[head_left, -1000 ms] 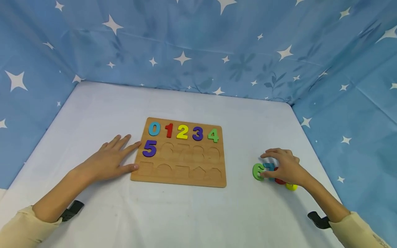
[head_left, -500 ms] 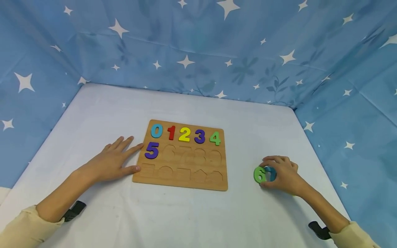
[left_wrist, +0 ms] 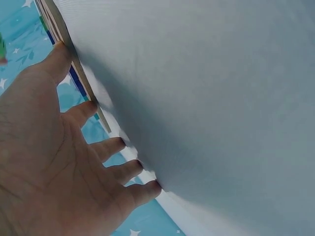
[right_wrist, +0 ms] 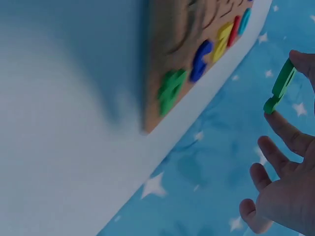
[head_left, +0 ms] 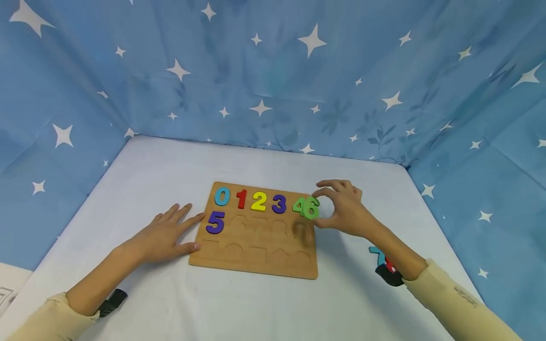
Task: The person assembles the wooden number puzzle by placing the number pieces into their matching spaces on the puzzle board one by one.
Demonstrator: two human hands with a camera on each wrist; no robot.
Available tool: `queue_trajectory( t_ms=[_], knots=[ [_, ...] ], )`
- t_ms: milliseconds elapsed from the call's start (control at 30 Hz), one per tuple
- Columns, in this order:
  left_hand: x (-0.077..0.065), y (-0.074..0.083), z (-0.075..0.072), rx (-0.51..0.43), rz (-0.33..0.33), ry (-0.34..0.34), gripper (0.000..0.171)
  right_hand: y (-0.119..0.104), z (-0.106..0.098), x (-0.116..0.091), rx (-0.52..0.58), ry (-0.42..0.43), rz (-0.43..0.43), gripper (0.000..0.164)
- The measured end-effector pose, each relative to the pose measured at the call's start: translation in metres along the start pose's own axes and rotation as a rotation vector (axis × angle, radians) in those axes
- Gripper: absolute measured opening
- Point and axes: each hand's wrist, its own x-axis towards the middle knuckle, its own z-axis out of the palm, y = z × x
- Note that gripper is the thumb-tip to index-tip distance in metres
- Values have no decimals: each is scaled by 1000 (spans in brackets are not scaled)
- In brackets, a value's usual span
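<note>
Apparently the board (head_left: pixel 256 266) between the hands is only partly filled: numbers 0 to 4 (head_left: pixel 259 201) and the purple 5 (head_left: pixel 215 222) are placed, its other outlines vacant. The left hand (head_left: pixel 164 237), fingers spread and gripping nothing, touches its edge; the right hand (head_left: pixel 347 210) pinches the green 6 (head_left: pixel 306 208), raised at the opposite edge. Beside the right forearm, partly hidden, a blue 7 (head_left: pixel 381 258) and red piece (head_left: pixel 388 262) remain on the counter (head_left: pixel 256 308).

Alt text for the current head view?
A person's right hand pinches a green 6 over the right side of a wooden board holding numbers 0 through 5. The left hand touches the board's left edge; a blue 7 lies at right.
</note>
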Motion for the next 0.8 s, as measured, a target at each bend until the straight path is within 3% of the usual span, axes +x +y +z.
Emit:
queue_trajectory(
  t_ms=[167,300,533,667,800],
  knots=[
    [-1,5,-4,13,3,22,82,-41,17,44,-6,-21,-74,51],
    [-6,9,-2,5,-1,20,81,-68,38,67,-25,-73,-118,54],
    [-12,14,12,-37,4,15,79,-92,83,78,-50,-211,-137,53],
    [-13,13,9,-23,-2,19,80,-98,95,80,-42,-273,-126,53],
    [-13,12,2,-8,2,37,80,-102,100,81,-29,-278,-119,53]
  ],
)
